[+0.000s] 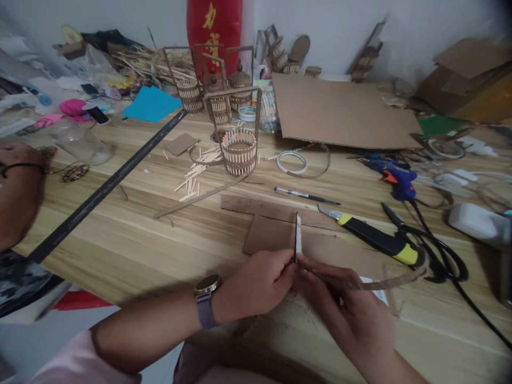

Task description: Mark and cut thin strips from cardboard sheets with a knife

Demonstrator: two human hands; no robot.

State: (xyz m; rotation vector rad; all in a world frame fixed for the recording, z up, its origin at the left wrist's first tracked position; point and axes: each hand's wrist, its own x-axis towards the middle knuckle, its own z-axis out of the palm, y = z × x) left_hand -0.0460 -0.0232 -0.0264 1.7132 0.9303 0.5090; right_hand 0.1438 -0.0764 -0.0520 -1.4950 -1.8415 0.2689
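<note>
A narrow cardboard strip [299, 234] stands up between my hands, one face pale; its long brown tail curves off to the right. My left hand [260, 280], with a watch on the wrist, is closed on the strip. My right hand [352, 309] pinches the same strip close beside it, fingertips touching near the left ones. Beneath and beyond them lie flat cardboard pieces [269, 234]. A yellow-and-black utility knife [374, 237] rests to the right, and a pen [307, 196] lies farther back.
A small stick basket [239, 152] with a tall handle stands mid-table near loose sticks [192, 181]. Black scissors [428, 240] and a blue glue gun [400, 178] lie right. A large cardboard sheet [340, 114] is behind. Another person's arm [20, 197] is at far left.
</note>
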